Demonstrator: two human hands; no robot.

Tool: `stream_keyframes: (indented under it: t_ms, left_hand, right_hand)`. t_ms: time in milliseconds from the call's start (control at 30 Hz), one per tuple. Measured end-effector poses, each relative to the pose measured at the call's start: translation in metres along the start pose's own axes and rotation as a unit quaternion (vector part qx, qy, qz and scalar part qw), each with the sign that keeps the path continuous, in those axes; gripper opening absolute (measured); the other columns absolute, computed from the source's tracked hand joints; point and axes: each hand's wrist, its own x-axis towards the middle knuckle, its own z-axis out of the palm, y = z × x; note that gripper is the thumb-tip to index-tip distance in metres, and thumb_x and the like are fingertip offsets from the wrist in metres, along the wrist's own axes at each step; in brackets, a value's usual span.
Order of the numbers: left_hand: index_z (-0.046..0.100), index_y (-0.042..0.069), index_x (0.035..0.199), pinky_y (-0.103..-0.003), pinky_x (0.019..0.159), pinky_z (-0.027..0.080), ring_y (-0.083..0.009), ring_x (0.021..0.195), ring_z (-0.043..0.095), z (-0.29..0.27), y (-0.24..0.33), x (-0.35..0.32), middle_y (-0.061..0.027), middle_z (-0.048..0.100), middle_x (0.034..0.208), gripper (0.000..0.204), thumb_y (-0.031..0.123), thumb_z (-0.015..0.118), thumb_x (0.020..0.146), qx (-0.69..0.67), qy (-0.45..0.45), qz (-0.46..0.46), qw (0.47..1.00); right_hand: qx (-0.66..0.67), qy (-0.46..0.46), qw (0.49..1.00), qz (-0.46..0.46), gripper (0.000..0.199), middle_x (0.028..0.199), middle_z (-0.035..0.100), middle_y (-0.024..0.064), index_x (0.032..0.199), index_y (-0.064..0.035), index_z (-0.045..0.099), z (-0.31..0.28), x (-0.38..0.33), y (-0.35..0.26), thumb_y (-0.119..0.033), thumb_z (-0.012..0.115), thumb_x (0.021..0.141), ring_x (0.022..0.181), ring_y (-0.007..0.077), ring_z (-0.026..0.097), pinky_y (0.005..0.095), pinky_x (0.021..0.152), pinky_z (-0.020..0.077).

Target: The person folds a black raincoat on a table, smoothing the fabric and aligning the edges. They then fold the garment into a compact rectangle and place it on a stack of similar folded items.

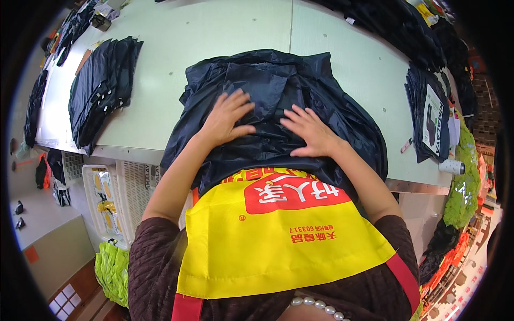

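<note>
A dark navy garment (348, 120) of thin, slightly shiny fabric lies spread on the pale worktable, its near edge hanging over the front against my apron. On its upper middle shows a squarish flap or pocket panel (259, 83). My left hand (227, 119) rests on the fabric at the panel's lower left, palm down, fingers spread. My right hand (313, 132) lies to the right of it, also palm down with fingers apart. Neither hand grips anything. Wrinkles run through the cloth around both hands.
The pale worktable (166, 69) carries a stack of dark fabric pieces (101, 85) at left and another dark stack (420, 107) at right, near a white thread spool (451, 166). Dark garments (385, 32) are heaped at the far right. White plastic crates (131, 192) stand below left.
</note>
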Motion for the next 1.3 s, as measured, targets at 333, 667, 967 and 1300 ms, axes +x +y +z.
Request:
stream_keyframes:
  t_ms: [333,667,967,1300]
  left_hand:
    - [0.052,0.01,0.125,-0.046,0.105,0.03,-0.0311,0.126,0.041,0.014,0.035,-0.023,-0.0149,0.049,0.131,0.068,0.043,0.073,0.069,-0.01,-0.074,0.073,0.994]
    - [0.059,0.007,0.117,-0.04,0.094,0.042,-0.0313,0.109,0.055,0.009,0.034,0.001,-0.0157,0.06,0.115,0.057,0.041,0.071,0.073,-0.128,-0.046,-0.018,0.991]
    - [0.059,0.004,0.112,-0.038,0.087,0.045,-0.0318,0.101,0.055,0.054,-0.005,0.099,-0.0139,0.059,0.109,0.037,0.015,0.067,0.077,-0.049,0.218,0.001,0.975]
    - [0.068,0.018,0.105,-0.033,0.079,0.048,-0.0227,0.098,0.056,0.066,-0.01,0.127,-0.0042,0.059,0.104,0.034,0.027,0.072,0.073,-0.06,0.168,-0.119,0.977]
  right_hand:
    - [0.084,0.091,0.99,0.071,0.021,0.107,0.062,0.0117,0.09,-0.0055,0.062,0.024,0.001,0.011,-0.025,0.063,0.083,0.116,0.0312,0.049,0.0457,0.1,0.0315]
    - [0.031,0.006,0.999,0.018,0.049,0.131,0.05,0.0111,0.123,-0.0086,0.056,0.031,0.01,-0.018,-0.034,0.065,0.081,0.131,0.0275,0.034,0.0514,0.107,0.0218]
    - [-0.027,0.281,0.959,0.038,0.031,0.114,0.057,0.0165,0.103,-0.0001,0.059,0.023,0.053,-0.004,-0.019,0.064,0.08,0.114,0.0304,0.049,0.0406,0.096,0.0387]
    - [-0.082,0.255,0.96,0.08,0.042,0.123,0.054,0.0186,0.116,0.0028,0.056,0.054,0.054,0.016,-0.02,0.061,0.081,0.12,0.0316,0.046,0.0433,0.103,0.0319]
